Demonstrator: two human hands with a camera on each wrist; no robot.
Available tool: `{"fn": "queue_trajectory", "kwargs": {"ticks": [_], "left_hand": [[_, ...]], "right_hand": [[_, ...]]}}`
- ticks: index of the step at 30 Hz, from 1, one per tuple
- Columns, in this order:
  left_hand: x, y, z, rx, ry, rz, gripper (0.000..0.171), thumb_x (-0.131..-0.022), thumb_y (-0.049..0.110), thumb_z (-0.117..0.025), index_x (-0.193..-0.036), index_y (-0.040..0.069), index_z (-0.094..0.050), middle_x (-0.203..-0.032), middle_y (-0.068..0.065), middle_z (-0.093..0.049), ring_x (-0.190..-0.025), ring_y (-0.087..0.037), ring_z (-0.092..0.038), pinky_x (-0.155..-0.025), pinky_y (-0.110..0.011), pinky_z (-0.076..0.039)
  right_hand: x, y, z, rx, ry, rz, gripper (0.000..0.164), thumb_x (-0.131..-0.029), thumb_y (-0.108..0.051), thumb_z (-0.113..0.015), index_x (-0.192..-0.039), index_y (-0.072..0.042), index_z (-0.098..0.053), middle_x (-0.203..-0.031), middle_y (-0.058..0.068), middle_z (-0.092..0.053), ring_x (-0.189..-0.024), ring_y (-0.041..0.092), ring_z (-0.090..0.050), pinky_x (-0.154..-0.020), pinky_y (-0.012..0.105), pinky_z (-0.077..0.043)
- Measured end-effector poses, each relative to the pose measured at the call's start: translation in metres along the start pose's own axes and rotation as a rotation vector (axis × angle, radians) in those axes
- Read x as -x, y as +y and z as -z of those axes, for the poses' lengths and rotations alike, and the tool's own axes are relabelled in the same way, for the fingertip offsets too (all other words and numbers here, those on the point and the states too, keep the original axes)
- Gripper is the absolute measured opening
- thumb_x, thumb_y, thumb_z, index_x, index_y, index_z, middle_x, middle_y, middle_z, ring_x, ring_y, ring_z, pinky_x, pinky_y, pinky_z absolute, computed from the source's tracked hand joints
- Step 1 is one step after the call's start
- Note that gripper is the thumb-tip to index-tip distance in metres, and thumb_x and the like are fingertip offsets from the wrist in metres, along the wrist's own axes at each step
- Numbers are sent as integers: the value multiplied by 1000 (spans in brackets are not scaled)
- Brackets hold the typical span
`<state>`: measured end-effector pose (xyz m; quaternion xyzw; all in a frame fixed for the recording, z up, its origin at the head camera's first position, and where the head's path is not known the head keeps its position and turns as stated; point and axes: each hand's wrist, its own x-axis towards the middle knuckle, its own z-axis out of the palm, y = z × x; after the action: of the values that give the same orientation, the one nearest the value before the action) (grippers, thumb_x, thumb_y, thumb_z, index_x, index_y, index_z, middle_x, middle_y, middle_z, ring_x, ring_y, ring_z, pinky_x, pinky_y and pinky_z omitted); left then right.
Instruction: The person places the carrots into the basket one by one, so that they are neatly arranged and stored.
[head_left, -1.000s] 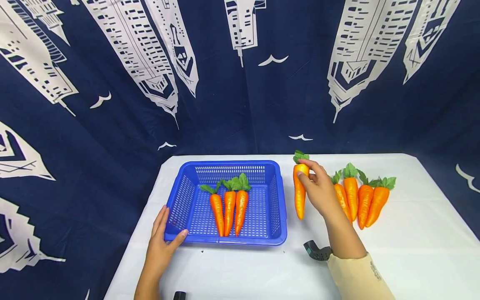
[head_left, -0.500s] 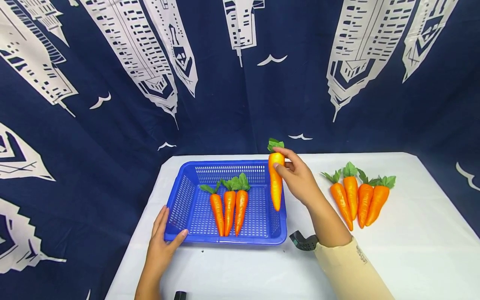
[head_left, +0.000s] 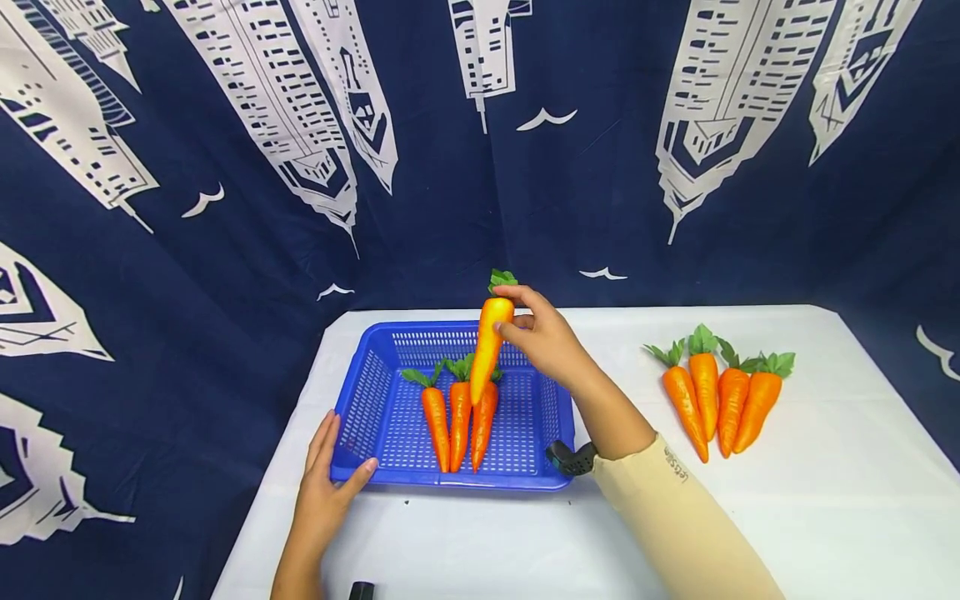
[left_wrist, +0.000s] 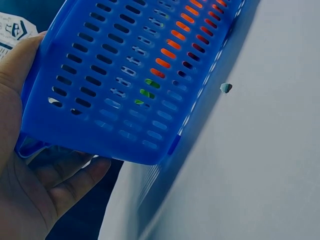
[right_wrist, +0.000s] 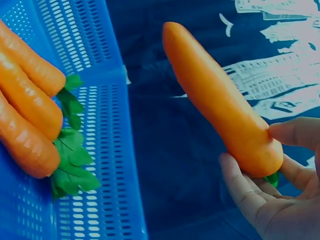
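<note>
A carrot (head_left: 489, 346) with green leaves is pinched near its leafy end by my right hand (head_left: 543, 337). It hangs tip down above the blue plastic basket (head_left: 555, 417). In the right wrist view, the thumb and fingers hold the thick end of this carrot (right_wrist: 215, 97). Inside the basket, three carrots (head_left: 435, 427) lie side by side, partly covered by the held one. My left hand (head_left: 322, 492) holds the basket's near left corner, thumb at the front rim and fingers along the left side. The left wrist view shows this hand (left_wrist: 35, 185) around the slotted basket corner (left_wrist: 90, 100).
Several more carrots (head_left: 722, 404) lie in a row on the white table (head_left: 825, 517), right of the basket. A navy cloth (head_left: 435, 242) with white building prints hangs behind the table. A black wrist camera (head_left: 572, 458) on the right wrist overlaps the basket's near right corner.
My right hand has carried the carrot leftward from the table beside the basket to above the carrots inside it. The left hand and the basket have stayed put.
</note>
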<state>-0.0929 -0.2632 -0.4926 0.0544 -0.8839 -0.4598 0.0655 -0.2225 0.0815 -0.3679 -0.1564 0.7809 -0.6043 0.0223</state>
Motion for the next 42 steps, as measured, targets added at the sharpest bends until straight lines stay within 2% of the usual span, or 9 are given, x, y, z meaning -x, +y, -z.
{"fn": "queue_trajectory", "kwargs": {"ticks": [4,10,13,16,18,23,28,32,42], "left_hand": [[0,0,-1,-2,5,4,92,-89,31,-78,-162,27,-23,-171,3,-13,-158,-37,-12,-121,-70,-15],[0,0,-1,-3,3,15,92,-89,32,-78,-162,27,-22,-171,3,-12,-158,-36,-11,-121,-70,-14],[0,0,-1,-8,0,24,92,-89,33,-78,-162,28,-22,-171,5,-11,-158,-36,-11,-121,-70,-14],[0,1,-1,-9,3,22,92,-89,33,-78,-162,28,-22,-171,6,-12,-158,-36,-11,-121,-70,-14],[0,0,-1,-6,7,16,92,-89,32,-79,-162,28,-23,-171,5,-13,-158,-36,-11,-122,-69,-14],[0,-1,-2,-6,8,9,91,-89,31,-78,-162,26,-24,-171,2,-13,-158,-37,-11,-121,-70,-14],[0,-1,-2,-12,10,-2,90,-90,32,-78,-162,28,-23,-171,4,-13,-158,-36,-12,-122,-68,-15],[0,-1,-2,-14,14,-6,91,-90,31,-78,-162,27,-23,-171,4,-13,-158,-36,-12,-122,-68,-15],[0,-2,-2,-21,15,-5,91,-89,29,-78,-162,27,-24,-171,3,-13,-158,-38,-12,-122,-69,-15]], "right_hand": [[-10,6,-9,18,-34,-33,45,-98,-13,-62,-142,-18,-54,-144,12,-48,-114,33,-68,-96,45,-59],[-23,16,-24,63,-92,-52,43,-99,-13,-62,-142,-16,-56,-135,17,-49,-113,35,-68,-93,42,-60],[-28,20,-32,110,-117,-67,43,-99,-14,-63,-141,-16,-57,-129,17,-50,-106,32,-70,-87,35,-61],[-33,23,-39,162,-145,-86,41,-98,-14,-64,-139,-15,-58,-130,16,-52,-100,27,-67,-84,31,-61],[-35,27,-44,185,-169,-96,41,-98,-13,-64,-139,-13,-59,-131,16,-55,-94,25,-64,-81,30,-59],[-38,38,-52,206,-230,-136,42,-96,-11,-62,-138,-11,-59,-127,14,-62,-92,24,-61,-79,30,-55],[-37,48,-57,217,-273,-182,45,-93,-10,-61,-137,-11,-60,-127,13,-62,-99,25,-61,-85,34,-56],[-38,53,-59,235,-292,-181,42,-90,-6,-63,-132,-10,-61,-127,12,-62,-103,27,-61,-92,38,-57],[-37,62,-61,337,-307,-231,34,-89,-4,-69,-121,-13,-64,-124,12,-64,-104,26,-61,-94,37,-58]]}}
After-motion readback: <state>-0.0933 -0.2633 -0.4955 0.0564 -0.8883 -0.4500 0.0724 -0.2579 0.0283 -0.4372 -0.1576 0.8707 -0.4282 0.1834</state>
